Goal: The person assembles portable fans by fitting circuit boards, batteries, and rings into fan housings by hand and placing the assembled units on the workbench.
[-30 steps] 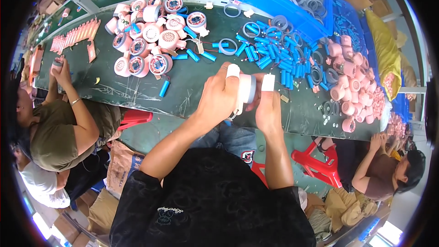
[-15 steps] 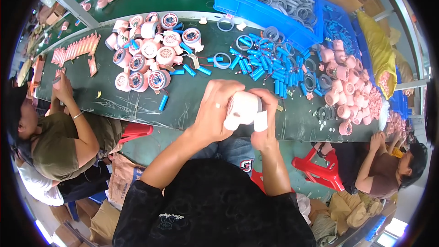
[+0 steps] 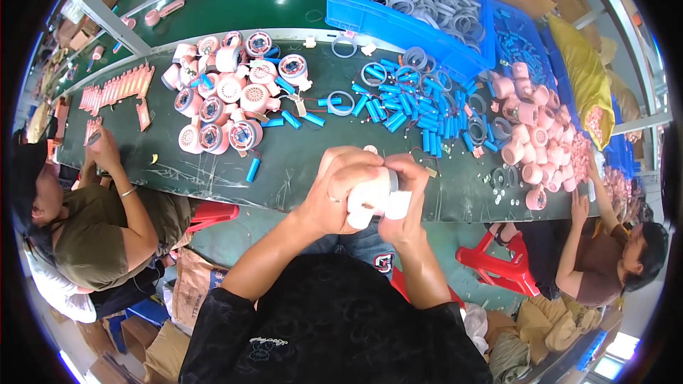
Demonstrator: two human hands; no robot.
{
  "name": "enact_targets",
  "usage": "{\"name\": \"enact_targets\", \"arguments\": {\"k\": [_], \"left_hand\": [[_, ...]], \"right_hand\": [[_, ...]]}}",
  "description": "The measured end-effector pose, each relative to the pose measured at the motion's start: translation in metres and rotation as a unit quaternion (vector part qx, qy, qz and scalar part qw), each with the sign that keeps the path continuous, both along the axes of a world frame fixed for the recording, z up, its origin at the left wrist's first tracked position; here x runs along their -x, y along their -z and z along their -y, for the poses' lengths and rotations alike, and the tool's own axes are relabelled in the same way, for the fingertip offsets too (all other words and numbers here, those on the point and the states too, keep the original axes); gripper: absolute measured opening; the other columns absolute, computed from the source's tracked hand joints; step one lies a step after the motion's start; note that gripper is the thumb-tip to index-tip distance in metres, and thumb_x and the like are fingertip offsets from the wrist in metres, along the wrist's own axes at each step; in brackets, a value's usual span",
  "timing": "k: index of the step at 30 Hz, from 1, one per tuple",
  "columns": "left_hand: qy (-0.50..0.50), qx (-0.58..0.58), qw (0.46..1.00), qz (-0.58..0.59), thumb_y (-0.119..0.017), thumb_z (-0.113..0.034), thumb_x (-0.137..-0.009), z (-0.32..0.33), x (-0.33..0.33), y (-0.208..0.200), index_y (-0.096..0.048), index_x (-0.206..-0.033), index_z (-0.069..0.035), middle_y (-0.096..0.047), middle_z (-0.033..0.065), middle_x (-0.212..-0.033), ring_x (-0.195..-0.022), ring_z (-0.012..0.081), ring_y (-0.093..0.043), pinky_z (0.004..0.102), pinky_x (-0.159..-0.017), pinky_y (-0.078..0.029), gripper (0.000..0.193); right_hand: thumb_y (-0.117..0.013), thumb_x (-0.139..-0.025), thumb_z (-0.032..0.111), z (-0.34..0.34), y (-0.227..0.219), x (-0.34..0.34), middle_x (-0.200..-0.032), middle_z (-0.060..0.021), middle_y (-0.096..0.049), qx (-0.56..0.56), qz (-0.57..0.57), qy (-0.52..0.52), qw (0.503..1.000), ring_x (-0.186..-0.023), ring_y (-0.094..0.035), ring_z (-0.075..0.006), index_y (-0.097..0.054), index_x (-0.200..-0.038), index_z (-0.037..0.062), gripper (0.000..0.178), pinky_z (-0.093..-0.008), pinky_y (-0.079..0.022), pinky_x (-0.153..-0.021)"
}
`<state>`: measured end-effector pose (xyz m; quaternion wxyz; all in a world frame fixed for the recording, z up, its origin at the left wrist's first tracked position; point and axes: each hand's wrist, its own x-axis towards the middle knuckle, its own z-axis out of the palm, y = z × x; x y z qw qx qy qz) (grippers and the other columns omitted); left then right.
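Observation:
A pale pink round fan housing (image 3: pixel 366 195) is held between my two hands just off the table's front edge. My left hand (image 3: pixel 333 188) wraps its fingers around the housing from the left. From the other side my right hand (image 3: pixel 410 192) grips it, with a white wrap (image 3: pixel 398 205) on the thumb. A grey rim shows at the housing's right side, close to the right fingers. The inside of the housing is hidden by the hands. Beyond the hands lies a heap of blue cylindrical batteries (image 3: pixel 398 107) with thin wires and several loose grey rings (image 3: pixel 340 103).
Assembled pink fan heads (image 3: pixel 231 89) are grouped left on the green table (image 3: pixel 284 163); pink handle pieces (image 3: pixel 117 90) lie farther left. A blue crate (image 3: pixel 409 18) of grey rings stands at the back. Empty-looking pink housings (image 3: pixel 537 135) pile up right. Co-workers sit on both sides.
My hands and the housing have moved slightly down, and the housing has turned a little in my grip. The co-worker on the right now stretches an arm toward the pink pile.

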<state>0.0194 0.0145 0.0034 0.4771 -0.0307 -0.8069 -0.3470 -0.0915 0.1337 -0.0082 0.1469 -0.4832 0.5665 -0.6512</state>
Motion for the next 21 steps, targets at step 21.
{"name": "enact_targets", "arguments": {"k": [21], "left_hand": [[-0.056,0.116,0.992,-0.014,-0.069,-0.01,-0.076,0.025,0.031,0.026,-0.059,-0.093,-0.004,-0.065,0.0131,-0.093,-0.075,0.0297,-0.06,0.039,-0.064,-0.051,0.021]], "right_hand": [[-0.033,-0.105,0.051,0.026,0.025,-0.002,-0.094,-0.0161,-0.066,-0.267,0.26,0.088,0.924,-0.09,-0.063,-0.0238,-0.058,-0.107,-0.0039,0.06,-0.0419,-0.048,-0.081]]}}
